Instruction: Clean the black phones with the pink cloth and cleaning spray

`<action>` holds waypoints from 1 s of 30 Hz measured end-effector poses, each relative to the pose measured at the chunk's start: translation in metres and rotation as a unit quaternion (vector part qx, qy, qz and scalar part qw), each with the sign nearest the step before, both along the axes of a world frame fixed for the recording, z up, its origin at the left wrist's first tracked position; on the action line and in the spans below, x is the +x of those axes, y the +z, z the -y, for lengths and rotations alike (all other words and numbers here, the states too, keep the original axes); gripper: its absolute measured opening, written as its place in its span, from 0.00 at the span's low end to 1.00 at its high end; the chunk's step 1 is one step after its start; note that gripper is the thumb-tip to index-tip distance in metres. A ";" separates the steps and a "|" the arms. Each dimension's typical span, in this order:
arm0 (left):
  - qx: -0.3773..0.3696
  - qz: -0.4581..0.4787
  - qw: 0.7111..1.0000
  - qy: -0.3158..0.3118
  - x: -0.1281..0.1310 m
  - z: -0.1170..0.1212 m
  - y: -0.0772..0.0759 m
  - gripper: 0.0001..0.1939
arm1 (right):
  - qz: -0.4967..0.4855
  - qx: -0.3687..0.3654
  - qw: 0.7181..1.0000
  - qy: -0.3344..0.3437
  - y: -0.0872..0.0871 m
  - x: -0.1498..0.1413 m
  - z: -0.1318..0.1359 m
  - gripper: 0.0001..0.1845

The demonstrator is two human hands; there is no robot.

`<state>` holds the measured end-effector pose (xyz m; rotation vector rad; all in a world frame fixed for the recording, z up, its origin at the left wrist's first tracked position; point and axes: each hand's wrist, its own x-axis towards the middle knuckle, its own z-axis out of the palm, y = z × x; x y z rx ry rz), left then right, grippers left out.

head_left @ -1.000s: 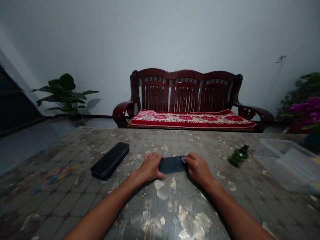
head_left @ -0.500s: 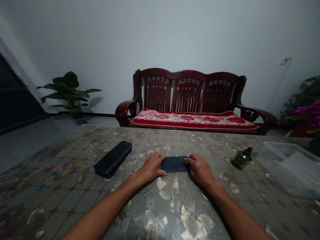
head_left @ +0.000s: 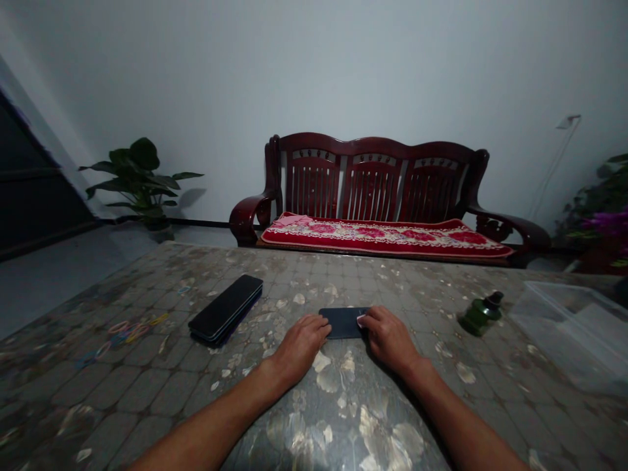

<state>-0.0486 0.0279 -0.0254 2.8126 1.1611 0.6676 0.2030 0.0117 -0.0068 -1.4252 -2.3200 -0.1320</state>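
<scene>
A dark blue phone (head_left: 342, 323) lies flat and crosswise on the table in front of me. My left hand (head_left: 305, 340) rests at its left end, fingers close together and touching the lower left edge. At the right end, my right hand (head_left: 387, 332) has its fingers curled over the phone, covering that end. A small white spot shows at its thumb and fingertips; whether it is a nail or a bit of material I cannot tell. Left of my hands sits a stack of phones (head_left: 226, 309), the top one with a black face.
Coloured rubber bands (head_left: 130, 331) lie scattered at the left. On the right stand a green bottle (head_left: 478, 315) with a black top and a clear plastic box (head_left: 544, 327). Beyond the patterned table (head_left: 275, 261) is a wooden bench (head_left: 373, 176) with a red cushion.
My left hand has shifted from gripping the phone's left end to its lower left edge, baring the corner. My right fingertips have slid slightly left over the phone. The view has turned slightly.
</scene>
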 end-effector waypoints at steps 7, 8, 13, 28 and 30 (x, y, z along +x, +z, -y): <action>-0.006 -0.019 1.000 0.001 0.002 0.003 0.008 0.14 | 0.014 -0.005 1.000 -0.015 0.002 -0.002 0.001 0.16; -0.005 -0.023 1.000 0.001 0.002 0.003 0.008 0.15 | 0.012 -0.007 1.000 0.006 0.002 -0.004 0.001 0.16; -0.014 -0.034 0.999 0.000 0.001 0.003 0.008 0.17 | -0.050 -0.013 0.999 0.010 0.007 0.007 -0.008 0.20; -0.019 -0.047 0.999 0.004 0.001 0.003 0.003 0.16 | 0.021 -0.017 0.997 -0.069 0.011 0.019 -0.028 0.14; -0.021 -0.044 0.999 0.003 0.002 0.003 0.002 0.15 | 0.033 -0.015 0.998 -0.058 0.012 0.020 -0.025 0.13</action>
